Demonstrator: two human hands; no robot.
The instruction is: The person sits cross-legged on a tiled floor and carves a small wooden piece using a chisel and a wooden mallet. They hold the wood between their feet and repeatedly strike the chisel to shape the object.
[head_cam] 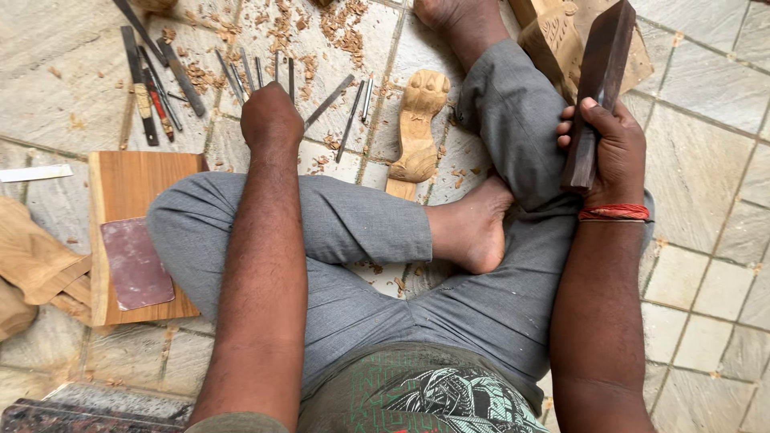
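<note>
The person sits cross-legged on the stone floor [706, 88], and the left hand [271, 120] reaches out over a row of thin chisels [265, 72], fingers curled down among them; whether it has closed on one I cannot tell, since the fingertips are hidden behind the knuckles. The right hand [613, 148] is clenched around a dark wooden mallet [600, 88], held upright beside the knee. The risk I see is at the chisels: they lie close together, blades pointing different ways, so a blind grab could meet a sharp edge or knock neighbours askew. The bare foot [473, 228] lies near the carving [419, 128], and a slipped mallet would land close to it. The chisels are slim grey steel; the carving is pale, smooth wood with a rounded paw-like end. Curled shavings [281, 28] litter the tiles, and a flat board [128, 192] carries a reddish sandpaper sheet [136, 265].
</note>
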